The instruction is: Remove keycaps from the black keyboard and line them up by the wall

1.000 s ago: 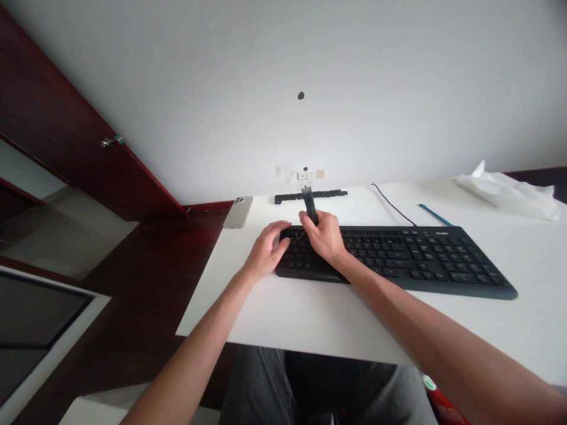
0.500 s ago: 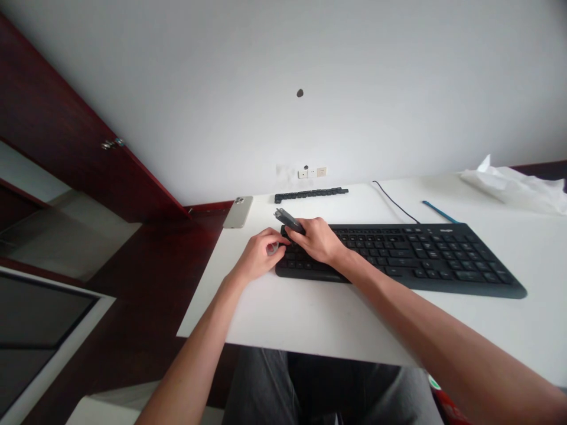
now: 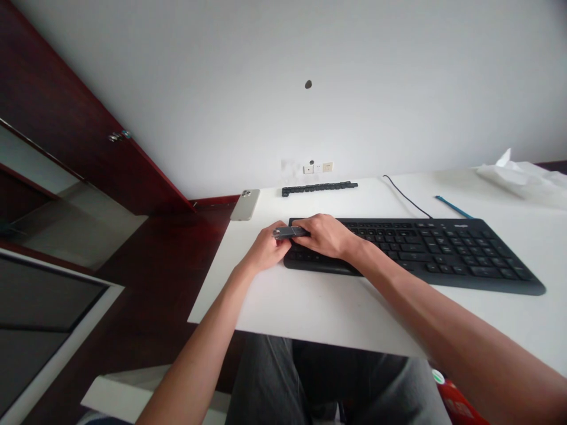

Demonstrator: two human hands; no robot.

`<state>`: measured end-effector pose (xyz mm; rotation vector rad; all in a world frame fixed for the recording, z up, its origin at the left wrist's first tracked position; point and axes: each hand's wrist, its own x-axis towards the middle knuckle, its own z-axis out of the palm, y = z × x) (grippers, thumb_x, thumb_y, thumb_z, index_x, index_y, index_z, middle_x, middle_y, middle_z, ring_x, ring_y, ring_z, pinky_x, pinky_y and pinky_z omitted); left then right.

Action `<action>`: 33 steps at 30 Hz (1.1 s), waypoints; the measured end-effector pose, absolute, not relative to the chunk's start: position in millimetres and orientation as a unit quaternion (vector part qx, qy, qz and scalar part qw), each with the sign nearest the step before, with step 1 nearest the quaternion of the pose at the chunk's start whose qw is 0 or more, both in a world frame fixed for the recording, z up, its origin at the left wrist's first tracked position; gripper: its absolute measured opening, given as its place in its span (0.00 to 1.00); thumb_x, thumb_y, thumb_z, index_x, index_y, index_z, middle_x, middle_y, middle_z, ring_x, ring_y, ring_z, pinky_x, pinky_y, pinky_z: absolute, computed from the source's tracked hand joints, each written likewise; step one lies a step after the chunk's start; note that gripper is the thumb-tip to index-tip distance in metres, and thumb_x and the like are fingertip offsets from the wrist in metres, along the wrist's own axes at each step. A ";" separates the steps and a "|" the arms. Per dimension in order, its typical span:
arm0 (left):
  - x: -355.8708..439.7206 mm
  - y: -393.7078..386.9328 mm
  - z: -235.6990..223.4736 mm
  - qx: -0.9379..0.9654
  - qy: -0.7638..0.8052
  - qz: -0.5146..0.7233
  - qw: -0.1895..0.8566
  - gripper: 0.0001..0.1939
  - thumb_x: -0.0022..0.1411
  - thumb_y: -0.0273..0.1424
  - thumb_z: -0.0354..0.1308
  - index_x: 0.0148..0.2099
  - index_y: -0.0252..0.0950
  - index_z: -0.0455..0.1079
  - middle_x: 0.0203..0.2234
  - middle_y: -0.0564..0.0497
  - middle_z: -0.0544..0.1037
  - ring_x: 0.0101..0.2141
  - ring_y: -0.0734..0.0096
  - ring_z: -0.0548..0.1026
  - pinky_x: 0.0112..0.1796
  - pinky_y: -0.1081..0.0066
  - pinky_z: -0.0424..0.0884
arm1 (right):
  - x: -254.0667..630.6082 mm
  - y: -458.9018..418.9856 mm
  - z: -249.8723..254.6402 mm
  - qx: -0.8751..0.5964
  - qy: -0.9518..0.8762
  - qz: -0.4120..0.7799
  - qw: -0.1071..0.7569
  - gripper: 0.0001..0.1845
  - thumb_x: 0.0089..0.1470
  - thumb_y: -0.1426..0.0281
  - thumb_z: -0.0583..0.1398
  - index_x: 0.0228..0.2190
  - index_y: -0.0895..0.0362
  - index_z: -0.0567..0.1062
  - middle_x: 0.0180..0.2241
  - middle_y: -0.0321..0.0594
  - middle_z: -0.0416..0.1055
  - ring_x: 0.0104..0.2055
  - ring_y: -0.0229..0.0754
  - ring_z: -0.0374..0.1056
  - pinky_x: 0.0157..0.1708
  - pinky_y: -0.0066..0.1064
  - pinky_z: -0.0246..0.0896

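My right hand (image 3: 325,235) lies over the left end of a black keyboard (image 3: 407,248). Its fingers are closed round a small dark grey tool (image 3: 287,232) with a pronged tip, which points left toward my other hand. Just left of the keyboard, my left hand (image 3: 267,248) has thumb and fingers pinched together close to the tool's tip. Whatever sits in that pinch is hidden. Several black keycaps (image 3: 319,188) lie in a row behind the keyboard, near the wall.
At the table's (image 3: 310,301) back left corner lies a phone (image 3: 245,205). A black cable (image 3: 407,198) runs behind the keyboard, with a thin blue stick (image 3: 452,206) beside it. Crumpled white plastic (image 3: 527,180) lies at the back right. An open dark red door (image 3: 88,118) stands at the left.
My right hand has tipped the grey tool down and left, so its end now meets my left fingers. The whole view has shifted slightly.
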<state>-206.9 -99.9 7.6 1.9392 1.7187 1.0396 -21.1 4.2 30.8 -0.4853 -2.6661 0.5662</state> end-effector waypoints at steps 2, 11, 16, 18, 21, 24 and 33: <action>-207.9 -98.6 8.0 0.689 0.605 0.362 0.170 0.07 0.62 0.21 0.53 0.33 0.37 0.65 0.28 0.53 0.73 0.31 0.68 0.72 0.35 0.69 0.67 | -21.4 4.8 29.5 -0.171 -0.940 0.227 0.191 0.11 0.64 0.65 0.58 0.31 0.55 0.75 0.25 0.36 0.71 0.24 0.38 0.58 0.29 0.32 0.46; -207.7 -98.1 7.9 0.697 0.589 0.369 0.178 0.11 0.60 0.19 0.51 0.39 0.36 0.71 0.36 0.50 0.77 0.37 0.66 0.76 0.40 0.67 0.72 | -27.1 11.9 20.2 -0.210 -0.864 0.398 0.226 0.20 0.63 0.58 0.58 0.25 0.58 0.75 0.22 0.34 0.69 0.26 0.37 0.61 0.28 0.30 0.52; -207.2 -99.1 4.1 0.704 0.591 0.352 0.177 0.10 0.58 0.20 0.56 0.41 0.37 0.70 0.36 0.50 0.75 0.34 0.67 0.74 0.37 0.67 0.72 | -34.4 -4.7 23.0 -0.281 -0.849 0.363 0.262 0.21 0.62 0.61 0.58 0.20 0.57 0.71 0.19 0.36 0.69 0.23 0.37 0.62 0.28 0.31 0.54; -206.0 -99.5 2.6 0.715 0.586 0.343 0.164 0.07 0.60 0.23 0.59 0.41 0.38 0.70 0.36 0.50 0.75 0.35 0.66 0.74 0.39 0.65 0.74 | -36.0 -10.0 23.4 -0.304 -0.836 0.368 0.270 0.23 0.63 0.61 0.57 0.18 0.56 0.69 0.17 0.36 0.68 0.22 0.37 0.62 0.28 0.31 0.54; -201.1 -98.7 -0.6 0.738 0.568 0.347 0.116 0.11 0.63 0.29 0.63 0.48 0.38 0.70 0.44 0.46 0.75 0.45 0.58 0.75 0.49 0.58 0.75 | -36.9 -12.9 21.1 -0.316 -0.822 0.383 0.281 0.26 0.64 0.57 0.56 0.18 0.56 0.67 0.17 0.36 0.67 0.22 0.38 0.62 0.28 0.31 0.55; -193.2 -93.7 -4.1 0.759 0.545 0.348 0.083 0.19 0.67 0.32 0.62 0.58 0.39 0.67 0.54 0.41 0.74 0.56 0.49 0.72 0.58 0.49 0.71 | -37.4 -12.5 17.1 -0.308 -0.830 0.355 0.300 0.24 0.62 0.57 0.57 0.19 0.55 0.63 0.18 0.35 0.65 0.23 0.37 0.57 0.27 0.31 0.52; -183.9 -77.3 -12.9 0.782 0.516 0.321 0.141 0.24 0.76 0.31 0.45 0.71 0.38 0.60 0.64 0.41 0.72 0.67 0.49 0.65 0.69 0.46 0.58 | -39.8 -14.4 13.7 -0.329 -0.853 0.272 0.300 0.19 0.60 0.63 0.58 0.20 0.54 0.60 0.19 0.37 0.63 0.23 0.38 0.57 0.28 0.32 0.50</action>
